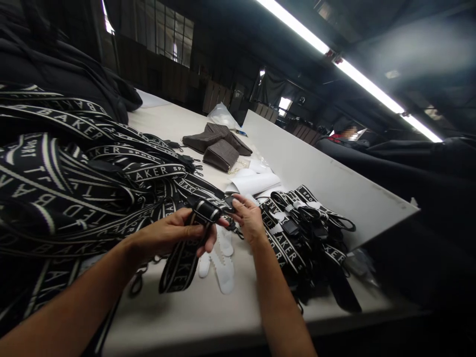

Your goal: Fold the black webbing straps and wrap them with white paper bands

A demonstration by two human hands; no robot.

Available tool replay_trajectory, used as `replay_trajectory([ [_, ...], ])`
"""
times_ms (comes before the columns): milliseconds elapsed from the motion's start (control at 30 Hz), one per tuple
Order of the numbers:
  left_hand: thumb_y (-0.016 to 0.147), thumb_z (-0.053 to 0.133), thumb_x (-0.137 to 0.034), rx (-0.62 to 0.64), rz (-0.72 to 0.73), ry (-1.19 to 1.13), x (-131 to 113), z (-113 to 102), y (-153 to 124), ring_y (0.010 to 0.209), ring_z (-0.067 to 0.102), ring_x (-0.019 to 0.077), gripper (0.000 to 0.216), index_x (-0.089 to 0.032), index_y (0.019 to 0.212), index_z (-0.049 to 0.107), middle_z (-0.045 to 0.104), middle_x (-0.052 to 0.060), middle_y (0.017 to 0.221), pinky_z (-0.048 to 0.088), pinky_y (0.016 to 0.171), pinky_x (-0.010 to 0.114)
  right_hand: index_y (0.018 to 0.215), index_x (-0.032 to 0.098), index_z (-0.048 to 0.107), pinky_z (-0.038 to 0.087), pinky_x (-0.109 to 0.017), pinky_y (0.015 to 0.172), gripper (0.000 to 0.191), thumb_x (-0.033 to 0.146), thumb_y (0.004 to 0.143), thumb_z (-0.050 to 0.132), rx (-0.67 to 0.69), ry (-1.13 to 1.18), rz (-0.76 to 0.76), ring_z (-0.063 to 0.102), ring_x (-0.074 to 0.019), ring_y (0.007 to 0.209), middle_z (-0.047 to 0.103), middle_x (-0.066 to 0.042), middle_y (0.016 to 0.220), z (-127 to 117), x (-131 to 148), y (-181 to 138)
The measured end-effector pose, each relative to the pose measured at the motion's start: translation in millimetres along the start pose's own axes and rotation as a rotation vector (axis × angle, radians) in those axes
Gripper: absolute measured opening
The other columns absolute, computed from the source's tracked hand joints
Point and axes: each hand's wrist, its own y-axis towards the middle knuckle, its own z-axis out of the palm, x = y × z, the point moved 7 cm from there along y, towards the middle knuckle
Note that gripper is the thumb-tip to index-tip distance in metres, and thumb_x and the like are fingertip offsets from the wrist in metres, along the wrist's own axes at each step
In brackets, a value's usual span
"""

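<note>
My left hand (pixel 186 230) is closed round a black-and-white lettered webbing strap (pixel 182 267), which is folded at the top and hangs in a loop below the fingers. Just to the right, my right hand (pixel 247 215) pinches a dark end piece (pixel 226 204) that seems to belong to the same strap; its exact shape is hard to make out. On the left lies a big heap of similar loose straps (pixel 74 168) with metal clips at their ends. Bundled straps with white bands (pixel 297 233) lie right of my right hand. Under the hands are several white notched strips (pixel 225 275).
Brown pouches (pixel 221 153) and a clear plastic bag (pixel 223 115) sit farther back on the white table (pixel 156 317). White paper (pixel 255 182) lies in the middle. An upright white panel (pixel 320 178) bounds the right side. Another person (pixel 345 134) is beyond it.
</note>
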Motion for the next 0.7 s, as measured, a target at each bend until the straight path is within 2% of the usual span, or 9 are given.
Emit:
replay_trajectory([
  [67, 0.094, 0.057, -0.028, -0.056, 0.111, -0.005, -11.5, -7.0, -2.2, 0.063, 0.061, 0.0132, 0.030, -0.018, 0.121, 0.064, 0.065, 0.007, 0.081, 0.050, 0.059, 0.024, 0.101, 0.014, 0.071, 0.056, -0.027, 0.065, 0.048, 0.040, 0.062, 0.084, 0.169, -0.141, 0.096, 0.067, -0.0149, 0.071, 0.071, -0.005, 0.086, 19.2, -17.4, -6.6],
  [133, 0.094, 0.056, -0.026, -0.091, 0.214, -0.022, -24.0, -12.4, -6.3, 0.058, 0.060, 0.0125, 0.030, -0.019, 0.123, 0.064, 0.064, 0.006, 0.080, 0.050, 0.055, 0.023, 0.096, 0.013, 0.073, 0.055, -0.028, 0.066, 0.043, 0.045, 0.068, 0.079, 0.287, -0.303, 0.079, 0.066, -0.0156, 0.069, 0.070, -0.005, 0.079, 34.0, -23.7, -15.3],
  [233, 0.093, 0.056, -0.025, -0.108, 0.306, -0.056, -39.6, -15.5, -13.6, 0.051, 0.058, 0.0106, 0.031, -0.022, 0.123, 0.064, 0.062, 0.004, 0.077, 0.049, 0.049, 0.021, 0.098, 0.015, 0.074, 0.054, -0.031, 0.072, 0.037, 0.047, 0.078, 0.072, 0.255, -0.476, -0.184, 0.066, -0.0168, 0.072, 0.070, -0.006, 0.080, 43.8, -2.5, -28.4],
  [333, 0.092, 0.059, -0.026, -0.109, 0.310, -0.067, -45.8, -12.1, -16.9, 0.047, 0.057, 0.0101, 0.030, -0.022, 0.121, 0.066, 0.063, 0.004, 0.074, 0.049, 0.045, 0.020, 0.119, 0.023, 0.067, 0.050, -0.036, 0.094, 0.041, 0.043, 0.083, 0.069, 0.368, -0.389, -0.342, 0.064, -0.0213, 0.106, 0.068, -0.009, 0.115, 58.4, 22.1, -47.2],
  [400, 0.091, 0.060, -0.026, -0.115, 0.286, -0.080, -44.2, -7.9, -16.2, 0.045, 0.058, 0.0105, 0.029, -0.021, 0.119, 0.067, 0.064, 0.005, 0.074, 0.049, 0.043, 0.019, 0.132, 0.027, 0.057, 0.041, -0.039, 0.108, 0.051, 0.040, 0.084, 0.069, 0.553, -0.232, -0.300, 0.052, -0.0222, 0.127, 0.058, -0.007, 0.134, 70.9, 27.0, -58.8],
  [467, 0.091, 0.061, -0.025, -0.098, 0.233, -0.120, -38.0, -1.4, -13.5, 0.044, 0.058, 0.0111, 0.027, -0.020, 0.117, 0.068, 0.066, 0.006, 0.073, 0.048, 0.041, 0.019, 0.138, 0.029, 0.050, 0.036, -0.040, 0.113, 0.060, 0.038, 0.083, 0.072, 0.679, -0.133, -0.227, 0.046, -0.0215, 0.133, 0.053, -0.005, 0.140, 78.4, 22.8, -64.9],
  [533, 0.091, 0.060, -0.025, -0.018, 0.136, -0.191, -27.9, 9.6, -10.2, 0.040, 0.059, 0.0125, 0.026, -0.019, 0.115, 0.069, 0.068, 0.008, 0.072, 0.046, 0.037, 0.018, 0.136, 0.029, 0.052, 0.040, -0.036, 0.109, 0.064, 0.036, 0.078, 0.077, 0.742, -0.123, -0.164, 0.050, -0.0216, 0.128, 0.056, -0.004, 0.135, 80.7, 10.1, -64.5],
  [600, 0.091, 0.059, -0.028, 0.134, -0.004, -0.289, -16.4, 25.4, -9.0, 0.038, 0.059, 0.0155, 0.027, -0.019, 0.115, 0.068, 0.070, 0.011, 0.070, 0.044, 0.034, 0.018, 0.130, 0.027, 0.058, 0.047, -0.032, 0.099, 0.065, 0.034, 0.070, 0.083, 0.774, -0.162, -0.131, 0.057, -0.0216, 0.116, 0.062, -0.003, 0.124, 79.7, -5.2, -60.2],
  [700, 0.092, 0.056, -0.034, 0.349, -0.164, -0.415, -7.5, 44.5, -13.9, 0.035, 0.059, 0.0189, 0.035, -0.019, 0.122, 0.065, 0.071, 0.014, 0.070, 0.044, 0.031, 0.021, 0.107, 0.021, 0.070, 0.051, -0.027, 0.080, 0.049, 0.031, 0.062, 0.087, 0.756, -0.229, -0.138, 0.062, -0.0186, 0.091, 0.066, -0.001, 0.099, 74.9, -16.9, -52.4],
])
